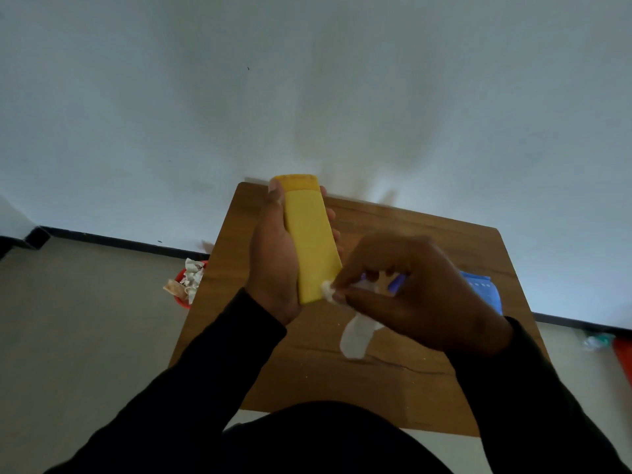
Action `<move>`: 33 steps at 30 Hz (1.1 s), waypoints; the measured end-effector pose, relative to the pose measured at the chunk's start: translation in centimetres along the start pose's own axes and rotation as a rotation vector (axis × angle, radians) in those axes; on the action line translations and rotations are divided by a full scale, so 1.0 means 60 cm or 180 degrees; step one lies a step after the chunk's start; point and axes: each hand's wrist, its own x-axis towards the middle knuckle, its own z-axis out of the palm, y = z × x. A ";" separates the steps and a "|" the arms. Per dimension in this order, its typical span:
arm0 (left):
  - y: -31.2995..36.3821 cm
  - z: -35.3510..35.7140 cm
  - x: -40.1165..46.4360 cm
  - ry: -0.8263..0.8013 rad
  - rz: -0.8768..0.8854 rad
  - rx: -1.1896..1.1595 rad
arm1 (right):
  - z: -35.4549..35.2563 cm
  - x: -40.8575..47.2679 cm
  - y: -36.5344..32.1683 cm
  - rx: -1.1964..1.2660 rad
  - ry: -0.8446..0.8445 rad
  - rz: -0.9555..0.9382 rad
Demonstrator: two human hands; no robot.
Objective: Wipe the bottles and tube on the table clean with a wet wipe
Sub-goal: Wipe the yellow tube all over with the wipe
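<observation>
White wall (307, 80) fills the top of the view, with a dark strip (113, 241) along the bottom of it where it meets the pale floor (85, 319). Close to the wall stands a small brown wooden table (427, 241).

Above the table, the left hand (273, 265) holds a yellow bottle (313, 241). Its fingers wrap around the back of the bottle and the thumb lies along the left side, so the hand is closed tight on it. The bottle is long and flat, with its darker yellow cap (297, 183) pointing away from the person, toward the wall. It is lifted up, not lying on the table.

The right hand (417, 295) is curled, with its finger and thumb pinched on a small white wet wipe (329, 292). The wipe touches the bottom right corner of the yellow bottle.

Under the right hand, a white tube (355, 336) lies on the table. Behind the same hand is a blue pack (485, 289) with a flat top; most of it is hidden. A bit of purple shows between the fingers, but I cannot tell what it is.

On the floor, left of the table, is a red bin (181, 299) with crumpled white paper (193, 273) in it. Black sleeves (191, 388) cover both arms.
</observation>
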 end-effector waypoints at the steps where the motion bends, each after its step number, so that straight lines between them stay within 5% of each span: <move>1: -0.001 0.001 0.000 0.0048 -0.0027 -0.0026 | 0.006 0.000 -0.005 0.0038 -0.0132 -0.0042; 6: -0.013 0.004 -0.002 0.0113 -0.0273 -0.0176 | 0.020 0.016 0.002 -0.0224 0.0593 0.0063; 10: -0.019 0.004 -0.003 0.0208 -0.0437 -0.0210 | 0.015 0.009 -0.006 0.0076 -0.0267 -0.0152; 15: -0.024 0.006 -0.002 0.0210 -0.0539 -0.0293 | 0.023 0.027 0.007 -0.0338 0.0428 0.0034; 20: -0.029 0.004 -0.005 0.0115 -0.0654 -0.0297 | 0.020 0.014 -0.009 -0.0104 -0.0174 -0.0211; 24: -0.029 0.003 -0.007 -0.0159 -0.0665 -0.0163 | 0.027 0.031 0.012 -0.0481 0.0811 0.0101; 29: -0.045 0.006 -0.022 -0.0273 -0.0691 0.0073 | 0.016 0.021 0.008 -0.0335 0.0575 -0.0016; 33: -0.058 0.016 -0.028 -0.0360 -0.0646 0.0054 | 0.014 0.051 0.018 -0.0640 0.1552 0.0123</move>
